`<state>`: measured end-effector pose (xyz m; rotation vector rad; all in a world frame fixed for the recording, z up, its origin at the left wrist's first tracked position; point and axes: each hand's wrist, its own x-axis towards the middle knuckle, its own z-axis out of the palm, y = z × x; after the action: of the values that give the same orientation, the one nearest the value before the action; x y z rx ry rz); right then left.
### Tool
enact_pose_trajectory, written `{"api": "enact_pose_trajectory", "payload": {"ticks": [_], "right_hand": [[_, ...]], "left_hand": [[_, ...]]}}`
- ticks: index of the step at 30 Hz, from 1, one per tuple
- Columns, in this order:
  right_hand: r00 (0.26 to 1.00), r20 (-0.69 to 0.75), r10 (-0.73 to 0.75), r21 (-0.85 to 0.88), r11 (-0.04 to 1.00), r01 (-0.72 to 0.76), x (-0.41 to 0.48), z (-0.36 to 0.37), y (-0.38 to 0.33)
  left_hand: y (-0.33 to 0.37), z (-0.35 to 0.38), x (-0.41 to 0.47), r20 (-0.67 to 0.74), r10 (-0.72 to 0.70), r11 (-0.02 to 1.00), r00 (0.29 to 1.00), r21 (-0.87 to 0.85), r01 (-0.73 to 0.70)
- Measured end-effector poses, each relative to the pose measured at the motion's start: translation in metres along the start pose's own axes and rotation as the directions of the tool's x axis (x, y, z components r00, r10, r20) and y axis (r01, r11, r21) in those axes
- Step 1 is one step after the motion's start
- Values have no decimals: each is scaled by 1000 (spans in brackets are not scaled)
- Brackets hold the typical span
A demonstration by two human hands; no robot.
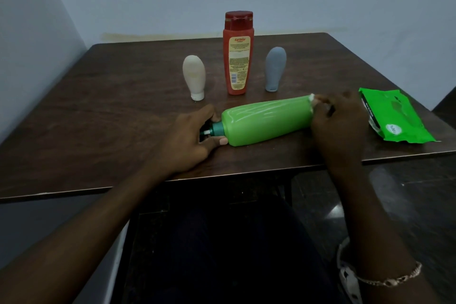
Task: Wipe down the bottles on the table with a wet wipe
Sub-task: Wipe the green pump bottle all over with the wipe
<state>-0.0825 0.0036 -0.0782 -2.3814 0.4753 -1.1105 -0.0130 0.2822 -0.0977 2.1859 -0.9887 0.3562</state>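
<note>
A green pump bottle (266,121) lies on its side on the dark wooden table (111,111), its teal neck pointing left. My left hand (190,138) grips that neck and pump. My right hand (338,123) curls over the bottle's base end and holds a white wet wipe (313,100) against it; only a small bit of the wipe shows. Behind stand an orange bottle with a red cap (238,54), a cream tube (194,80) and a grey tube (275,69), both tubes standing cap down.
A green pack of wet wipes (397,116) lies flat near the table's right edge, just right of my right hand. Pale walls close in behind and on the left. The table's front edge runs just below my wrists.
</note>
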Motion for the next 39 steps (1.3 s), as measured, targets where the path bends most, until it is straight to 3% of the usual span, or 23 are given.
{"api": "enact_pose_trajectory", "payload": {"ticks": [3, 7, 10, 17, 24, 28, 35, 39], "right_hand": [[999, -19, 39, -18, 999, -40, -4, 5, -8], [980, 117, -162, 139, 980, 145, -33, 21, -43], [963, 151, -224, 198, 961, 193, -38, 21, -46], [1000, 12, -22, 65, 998, 22, -10, 12, -12], [962, 167, -215, 154, 970, 190, -49, 35, -77], [937, 190, -292, 191, 947, 257, -54, 37, -78], [997, 69, -47, 100, 994, 40, -9, 12, -18], [989, 110, -99, 151, 985, 81, -18, 15, -35]], "left_hand": [[0, 0, 1, -1, 0, 1000, 1000, 6, 0], [0, 2, 1, -9, -5, 1000, 1000, 14, 5], [0, 1, 0, -6, -12, 1000, 1000, 11, 12], [0, 2, 0, -9, -5, 1000, 1000, -4, 5], [4, 1, -2, -26, -15, 1000, 1000, -4, 15], [2, 1, -2, -5, -32, 999, 999, -20, 32], [3, 2, -2, -21, -9, 1000, 1000, 6, 9], [4, 1, -1, -22, -6, 1000, 1000, -5, 5]]}}
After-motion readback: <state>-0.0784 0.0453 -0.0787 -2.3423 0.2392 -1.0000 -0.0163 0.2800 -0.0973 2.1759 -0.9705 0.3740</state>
